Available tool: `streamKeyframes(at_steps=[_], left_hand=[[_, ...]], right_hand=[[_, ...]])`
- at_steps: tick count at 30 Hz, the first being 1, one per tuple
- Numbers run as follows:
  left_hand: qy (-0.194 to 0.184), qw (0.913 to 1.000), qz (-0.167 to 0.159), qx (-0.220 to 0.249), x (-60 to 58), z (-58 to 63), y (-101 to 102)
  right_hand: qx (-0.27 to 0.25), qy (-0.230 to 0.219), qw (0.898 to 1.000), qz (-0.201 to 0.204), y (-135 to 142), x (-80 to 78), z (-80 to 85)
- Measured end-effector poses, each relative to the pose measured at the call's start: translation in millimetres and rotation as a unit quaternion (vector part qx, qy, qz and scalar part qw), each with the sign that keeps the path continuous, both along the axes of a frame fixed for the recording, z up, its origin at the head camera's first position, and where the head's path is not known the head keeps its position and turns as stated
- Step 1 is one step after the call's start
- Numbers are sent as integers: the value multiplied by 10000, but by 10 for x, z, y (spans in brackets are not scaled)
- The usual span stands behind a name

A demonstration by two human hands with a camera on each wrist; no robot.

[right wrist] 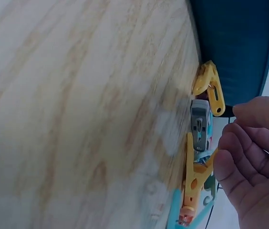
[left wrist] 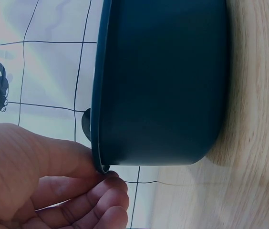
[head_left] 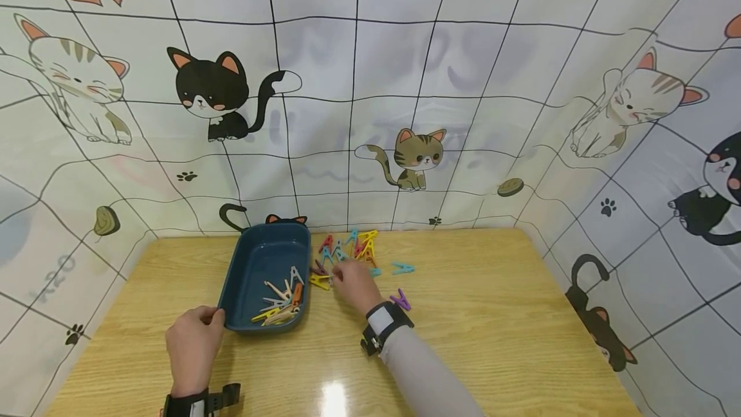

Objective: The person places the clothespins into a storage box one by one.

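My left hand (head_left: 195,343) pinches the rim of a dark blue plastic basin (head_left: 231,304) at its near left corner. In the left wrist view, thumb and fingers meet on the rim of the basin (left wrist: 163,86). Inside lie several clothespins (head_left: 280,301), white, grey, yellow and orange. My right hand (head_left: 357,285) reaches down over a loose pile of coloured clothespins right of the basin. The right wrist view has its fingers slightly curled with nothing visible between them. Close to the fingertips are a grey clothespin (right wrist: 200,125) and a yellow clothespin (right wrist: 213,88).
Beyond the right hand lie red, blue and yellow clothespins (head_left: 366,246). Farther right on the wooden table (head_left: 492,314) are a blue clothespin (head_left: 403,268) and a purple clothespin (head_left: 401,300). A cat-printed cloth (head_left: 324,114) hangs behind the table's far edge.
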State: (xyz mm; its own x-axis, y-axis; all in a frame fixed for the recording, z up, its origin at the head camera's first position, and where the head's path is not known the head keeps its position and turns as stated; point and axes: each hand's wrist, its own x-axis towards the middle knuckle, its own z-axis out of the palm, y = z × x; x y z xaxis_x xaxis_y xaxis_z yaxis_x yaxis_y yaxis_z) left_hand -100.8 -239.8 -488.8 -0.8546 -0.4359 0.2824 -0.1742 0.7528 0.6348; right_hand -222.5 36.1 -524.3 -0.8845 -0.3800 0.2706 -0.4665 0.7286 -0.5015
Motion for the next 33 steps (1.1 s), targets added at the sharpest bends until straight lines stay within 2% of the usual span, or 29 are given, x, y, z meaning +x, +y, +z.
streamKeyframes(at_steps=[5, 11, 17, 22, 28, 30, 33], left_hand=[[-52, 10000, -29, 2, 1, 9, 5], [-56, 10000, 5, 7, -2, -12, 4], [-12, 10000, -26, -18, -10, -26, -2], [-21, 10000, -4, 21, -14, -35, -7], [-101, 9999, 35, 80, -19, -31, -8], [-120, 9999, 38, 93, -19, -29, -8], [-120, 9999, 29, 94, -19, -30, -11]], right_hand=[[736, 522, 9959, 65, -64, -31, 7], [1714, 1180, 9781, -21, -129, -39, 4], [2234, 1526, 9626, -121, -180, -28, -17], [2324, 1655, 9583, -164, -198, -34, -39], [2385, 1706, 9560, -12, -181, -30, -28], [2311, 1638, 9590, 43, -168, -17, -9], [2043, 1390, 9690, 47, -146, 6, 20]])
